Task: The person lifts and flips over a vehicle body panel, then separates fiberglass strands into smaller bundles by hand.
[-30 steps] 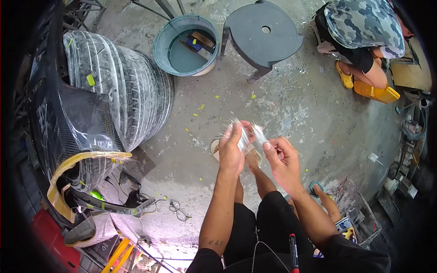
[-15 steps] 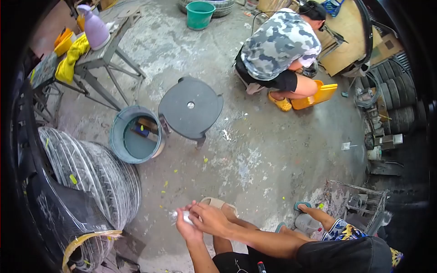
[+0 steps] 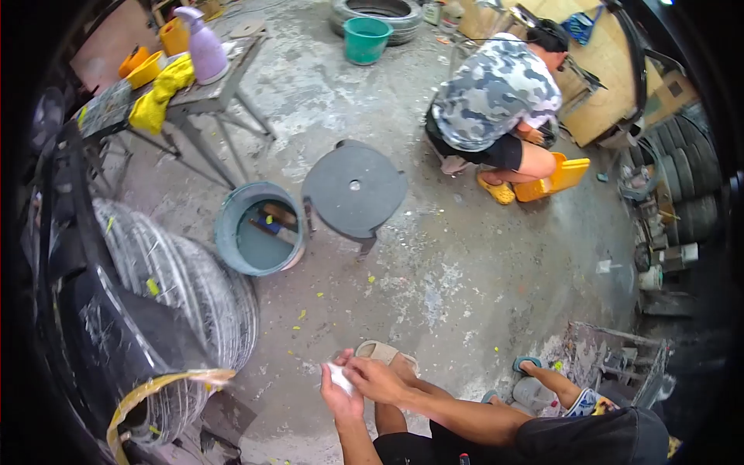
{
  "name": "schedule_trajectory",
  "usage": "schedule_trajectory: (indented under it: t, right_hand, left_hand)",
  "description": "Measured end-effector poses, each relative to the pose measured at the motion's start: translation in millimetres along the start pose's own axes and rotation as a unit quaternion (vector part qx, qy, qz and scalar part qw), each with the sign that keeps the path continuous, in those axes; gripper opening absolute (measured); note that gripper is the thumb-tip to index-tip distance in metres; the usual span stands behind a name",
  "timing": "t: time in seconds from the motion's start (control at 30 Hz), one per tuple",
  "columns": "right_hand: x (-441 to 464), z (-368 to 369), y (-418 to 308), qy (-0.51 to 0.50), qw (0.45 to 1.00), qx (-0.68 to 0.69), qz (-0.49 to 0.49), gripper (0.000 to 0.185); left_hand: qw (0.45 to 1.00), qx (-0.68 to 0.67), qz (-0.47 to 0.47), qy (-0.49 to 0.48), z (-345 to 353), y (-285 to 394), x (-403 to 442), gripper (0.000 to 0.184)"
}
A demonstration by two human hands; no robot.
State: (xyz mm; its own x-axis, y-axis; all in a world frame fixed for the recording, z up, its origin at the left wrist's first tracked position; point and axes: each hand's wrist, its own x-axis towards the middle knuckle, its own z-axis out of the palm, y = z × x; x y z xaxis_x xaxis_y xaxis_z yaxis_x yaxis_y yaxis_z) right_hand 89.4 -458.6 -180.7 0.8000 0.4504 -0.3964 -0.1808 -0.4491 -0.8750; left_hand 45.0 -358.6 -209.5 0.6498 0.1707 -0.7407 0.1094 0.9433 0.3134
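A small wad of white fibrous material (image 3: 339, 380) sits between my two hands, low in the view. My left hand (image 3: 341, 397) is cupped around it from the left, palm up. Over it from the right, my right hand (image 3: 376, 378) presses its fingers onto the white wad. The hands touch each other above my sandal (image 3: 376, 353). Parts of the wad are hidden by the fingers.
Stacked tires (image 3: 194, 287) and a black car part stand left. Beyond are a water bucket (image 3: 260, 232), a grey stool (image 3: 355, 190) and a table (image 3: 225, 89). A crouching person (image 3: 496, 93) is by a yellow container (image 3: 552, 180); another person's leg (image 3: 550, 377) shows lower right.
At first the hands were apart with white fibers in each; now they are together around one wad. The view has swung up and right, then slightly back left.
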Motion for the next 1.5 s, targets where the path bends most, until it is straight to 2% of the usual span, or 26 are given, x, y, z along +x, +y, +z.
schedule_trajectory:
  t: [0.07, 0.13, 0.23, 0.27, 0.33, 0.37, 0.43, 0.53, 0.57, 0.63, 0.67, 0.7, 0.8, 0.87, 0.9, 1.03, 1.1, 1.23, 1.3, 1.4, 1.5]
  right_hand:
    - [-0.5, 4.1, -3.0, -0.027, 0.994, 0.068, 0.079, 0.022]
    - [-0.3, 13.6, 2.2, -0.050, 0.988, 0.124, 0.078, 0.022]
    - [1.3, 13.2, 13.2, -0.058, 0.959, 0.244, 0.129, 0.023]
    - [2.0, 13.2, 11.5, -0.065, 0.961, 0.239, 0.121, 0.023]
    - [4.4, 10.9, 5.8, -0.074, 0.922, 0.326, 0.196, 0.019]
    - [5.0, 8.8, 5.1, -0.076, 0.924, 0.322, 0.189, 0.019]
    - [8.2, 2.4, 4.5, -0.095, 0.818, 0.493, 0.279, 0.016]
    - [12.4, 5.1, 4.8, -0.052, 0.787, 0.539, 0.296, 0.021]
    - [11.7, 5.0, 19.5, -0.081, 0.816, 0.511, 0.257, 0.024]
    - [12.3, 7.1, 33.8, -0.089, 0.828, 0.499, 0.239, 0.023]
    - [11.2, -0.2, 11.2, -0.094, 0.833, 0.495, 0.230, 0.023]
    - [9.1, -10.5, -15.7, -0.092, 0.876, 0.410, 0.237, 0.025]
    - [17.0, -12.0, -16.2, -0.081, 0.894, 0.379, 0.227, 0.031]
    - [13.6, -16.9, -20.3, -0.067, 0.937, 0.280, 0.199, 0.036]
    - [15.0, -17.1, -19.0, -0.065, 0.957, 0.226, 0.170, 0.037]
    - [9.9, -20.7, -29.8, -0.090, 0.959, 0.206, 0.172, 0.036]
    - [13.2, -20.4, -32.6, -0.109, 0.946, 0.241, 0.187, 0.027]
    - [8.6, -19.4, -26.1, -0.108, 0.957, 0.214, 0.161, 0.018]
    - [6.1, -19.6, -29.0, -0.072, 0.949, 0.250, 0.181, 0.014]
    - [5.0, -17.6, -26.6, -0.042, 0.942, 0.292, 0.158, 0.015]
    - [5.4, -17.4, -29.9, -0.038, 0.936, 0.308, 0.166, 0.015]
  left_hand:
    - [0.997, -0.036, 0.024, -0.066, 0.1, 4.7, -8.1, 0.050]
    - [0.993, -0.048, 0.043, -0.094, -2.7, 7.9, -11.3, 0.054]
    - [0.989, -0.057, 0.011, -0.134, -5.0, 7.1, -12.4, 0.064]
    - [0.988, -0.061, 0.022, -0.138, -7.1, 7.8, -13.1, 0.064]
    - [0.971, -0.136, 0.017, -0.197, -8.8, 9.4, -12.8, 0.064]
    - [0.969, -0.138, 0.022, -0.203, -13.2, 9.4, -12.9, 0.064]
    - [0.958, -0.172, -0.001, -0.231, -21.3, 9.1, -6.2, 0.068]
    - [0.975, -0.103, -0.019, -0.195, -17.7, 12.7, -7.7, 0.065]
    - [0.989, -0.041, 0.008, -0.144, -16.2, 9.2, -5.9, 0.060]
    - [0.994, 0.025, -0.009, -0.104, -5.2, 9.4, -5.1, 0.052]
    - [0.993, 0.054, 0.007, -0.107, -1.9, 11.6, -3.6, 0.048]
    - [0.996, 0.059, -0.034, -0.059, 10.3, 23.6, -10.4, 0.042]
    - [0.998, 0.040, 0.022, -0.053, 10.9, 27.5, -0.3, 0.037]
    - [0.993, 0.072, 0.089, -0.041, 15.7, 28.1, -6.1, 0.039]
    - [0.991, 0.093, 0.086, -0.048, 14.5, 29.5, -6.9, 0.041]
    - [0.984, 0.147, 0.087, -0.044, 18.5, 28.1, -18.7, 0.045]
    - [0.983, 0.155, 0.094, -0.037, 20.0, 29.9, -20.1, 0.048]
    - [0.981, 0.153, 0.097, -0.070, 18.9, 28.8, -24.2, 0.050]
    - [0.990, 0.027, 0.089, -0.109, 11.6, 26.8, -20.6, 0.054]
    - [0.982, -0.037, 0.085, -0.165, 2.4, 23.3, -14.6, 0.058]
    - [0.976, -0.040, 0.062, -0.206, 5.3, 20.5, -12.0, 0.060]
